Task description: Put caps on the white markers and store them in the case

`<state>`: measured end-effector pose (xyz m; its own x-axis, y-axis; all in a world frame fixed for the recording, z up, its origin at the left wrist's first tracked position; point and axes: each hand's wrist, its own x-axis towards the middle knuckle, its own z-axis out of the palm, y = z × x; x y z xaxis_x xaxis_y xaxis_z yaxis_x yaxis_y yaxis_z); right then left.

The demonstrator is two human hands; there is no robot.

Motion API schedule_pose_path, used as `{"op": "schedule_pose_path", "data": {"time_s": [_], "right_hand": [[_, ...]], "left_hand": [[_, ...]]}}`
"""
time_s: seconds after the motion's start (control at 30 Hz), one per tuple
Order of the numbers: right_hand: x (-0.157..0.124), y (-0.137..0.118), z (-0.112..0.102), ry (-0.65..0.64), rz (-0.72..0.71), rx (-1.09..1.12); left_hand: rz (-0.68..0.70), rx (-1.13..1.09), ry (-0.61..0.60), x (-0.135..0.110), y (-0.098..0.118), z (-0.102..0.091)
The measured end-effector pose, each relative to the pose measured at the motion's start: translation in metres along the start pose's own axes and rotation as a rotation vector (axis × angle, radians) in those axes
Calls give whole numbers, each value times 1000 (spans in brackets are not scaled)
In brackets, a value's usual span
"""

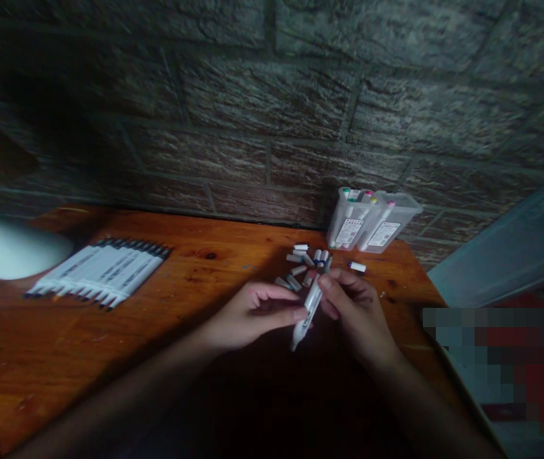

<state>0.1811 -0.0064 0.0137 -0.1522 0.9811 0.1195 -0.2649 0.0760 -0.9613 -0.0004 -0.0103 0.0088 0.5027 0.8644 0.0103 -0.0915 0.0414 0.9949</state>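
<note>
White marker [303,326] sits slanted in both hands, just nearer the wearer than the loose caps [294,258], which serve as landmark below. The left hand [248,319] has its thumb laid on the lower barrel, pinching it against fingers partly behind. The right hand [355,306] pinches the upper part between thumb and curled fingertips.

I judge the step in hand to be close two-handed work on this one marker, probably at its far end. A next move would call for one pinch holding the barrel steady while the other shifts or twists.

Outward, a single cap [357,266] lies right of the loose caps on the wooden table [219,280]. Behind and right of them stand two clear boxes [384,234], holding a few colour-ended markers. Well left of them lies a row of markers [104,271] with dark ends, and beyond it a pale lampshade-like object [18,248], cut off by the edge.

Hard to make out: the held marker's tips are small and blurred, print on barrels and box labels is illegible, the right fingers' undersides are hidden, and a pixelated patch [501,363] masks what is far right of the caps.
</note>
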Motion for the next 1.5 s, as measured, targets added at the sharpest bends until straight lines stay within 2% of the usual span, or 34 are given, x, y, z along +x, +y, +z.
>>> {"op": "schedule_pose_path", "data": {"time_s": [0.1, 0.23, 0.47, 0.73, 1.33, 1.5], "right_hand": [[-1, -3, -1, -79, 48, -32], [0, -3, -3, -59, 77, -21], [9, 3, -10, 239, 134, 70], [9, 6, -10, 67, 145, 12], [11, 7, -9, 189, 159, 129], [12, 8, -9, 94, 122, 66]], "left_hand": [[-7, -46, 32, 0, 5, -2], [6, -43, 29, 0, 4, -3], [5, 19, 167, 6, -9, -12], [17, 89, 219, 10, -10, -15], [55, 208, 216, 11, -13, -18], [58, 230, 230, 11, -12, -18]]}}
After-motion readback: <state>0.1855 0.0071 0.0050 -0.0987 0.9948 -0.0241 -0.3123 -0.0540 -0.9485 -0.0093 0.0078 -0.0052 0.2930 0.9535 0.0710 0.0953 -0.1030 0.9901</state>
